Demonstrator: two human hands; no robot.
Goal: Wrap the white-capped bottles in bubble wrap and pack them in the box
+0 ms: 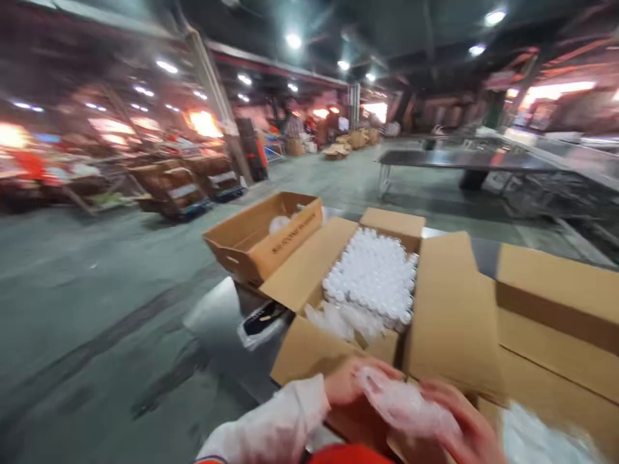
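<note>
Between my two hands is a crumpled, translucent whitish plastic bag (406,406), blurred by motion; what it contains, if anything, I cannot make out. My left hand (351,381) grips its left end, under a white sleeve. Curled round the right end is my right hand (467,419), partly cut off by the bottom edge. Just beyond them an open cardboard carton (294,261) holds many small, clear-white, round-ended pieces (372,274) packed close together. Crumpled clear plastic film (345,321) lies at the near side of those pieces.
A brown printed box (285,241) with a white roundish thing inside stands at the left. More open cardboard (556,322) is at the right, with clear plastic bags (541,438) below. A dark table (464,160) and loaded carts (174,183) stand farther off; people are blurred in the distance.
</note>
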